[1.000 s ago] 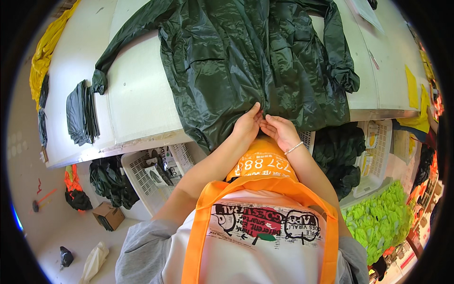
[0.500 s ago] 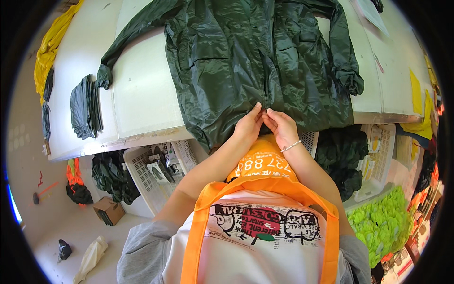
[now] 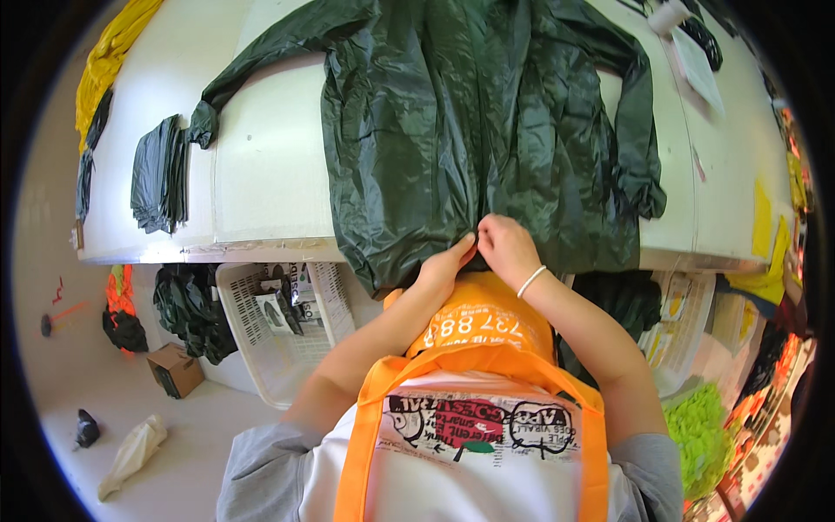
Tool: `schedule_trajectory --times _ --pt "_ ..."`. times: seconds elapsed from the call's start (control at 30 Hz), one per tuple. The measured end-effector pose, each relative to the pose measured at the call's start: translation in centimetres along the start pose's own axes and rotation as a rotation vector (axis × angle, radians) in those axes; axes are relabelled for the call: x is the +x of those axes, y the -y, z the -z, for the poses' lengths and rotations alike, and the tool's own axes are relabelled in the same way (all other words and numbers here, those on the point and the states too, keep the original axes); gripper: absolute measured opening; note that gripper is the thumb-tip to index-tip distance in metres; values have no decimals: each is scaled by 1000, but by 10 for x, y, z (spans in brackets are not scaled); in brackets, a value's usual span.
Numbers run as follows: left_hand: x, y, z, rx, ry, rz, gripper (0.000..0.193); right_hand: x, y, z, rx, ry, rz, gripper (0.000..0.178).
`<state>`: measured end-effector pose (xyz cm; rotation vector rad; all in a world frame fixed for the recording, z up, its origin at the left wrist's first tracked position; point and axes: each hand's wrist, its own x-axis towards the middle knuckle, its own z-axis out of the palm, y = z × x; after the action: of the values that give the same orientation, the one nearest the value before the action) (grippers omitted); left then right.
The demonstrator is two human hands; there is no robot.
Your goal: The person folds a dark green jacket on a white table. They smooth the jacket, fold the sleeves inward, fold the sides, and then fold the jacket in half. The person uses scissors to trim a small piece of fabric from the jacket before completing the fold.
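Note:
A dark green rain jacket [image 3: 409,130] lies spread on the table, its sleeves stretched out to both sides and its hem hanging at the near edge. Down the middle of its front runs the zipper line, with the two front halves close together. At the bottom of that line, my left hand [image 3: 445,265] is closed on the hem, thumb on top. Just to its right, my right hand [image 3: 509,250] pinches the zipper's lower end between bent fingers. The zipper pull itself is hidden by my fingers.
On the white table [image 3: 270,191] a folded dark stack [image 3: 159,174] lies at the left, and yellow fabric [image 3: 113,52] at the far left. White baskets [image 3: 243,339] stand beneath. A white sheet [image 3: 698,74] and a roll [image 3: 668,16] lie at the far right.
My right hand has turned, its fingers now bent over the zipper's lower end. The front halves lie closer together along the zipper. My view has shifted slightly.

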<state>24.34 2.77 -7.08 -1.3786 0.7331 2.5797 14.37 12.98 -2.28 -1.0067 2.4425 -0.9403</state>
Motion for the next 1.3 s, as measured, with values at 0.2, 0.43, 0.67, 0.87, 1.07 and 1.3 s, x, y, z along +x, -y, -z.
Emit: schedule_trajectory --times 0.2,0.43,0.67,0.87,1.07,1.3 --pt "-32 5 2 92 -200 153 32 53 -11 29 -544 294 682 15" --pt "-34 114 97 36 -335 90 47 239 -47 56 -787 75 622 12" --pt "-77 107 67 452 -623 103 67 409 -74 129 -850 -273 229 13" --pt "-55 93 94 835 -315 333 60 385 -70 92 -382 -596 297 50" --pt "-17 -128 -12 925 395 43 34 354 -89 53 207 -589 -88 46" --pt "196 -312 -151 1354 -271 -1096 35 384 -104 38 310 -568 -116 18"
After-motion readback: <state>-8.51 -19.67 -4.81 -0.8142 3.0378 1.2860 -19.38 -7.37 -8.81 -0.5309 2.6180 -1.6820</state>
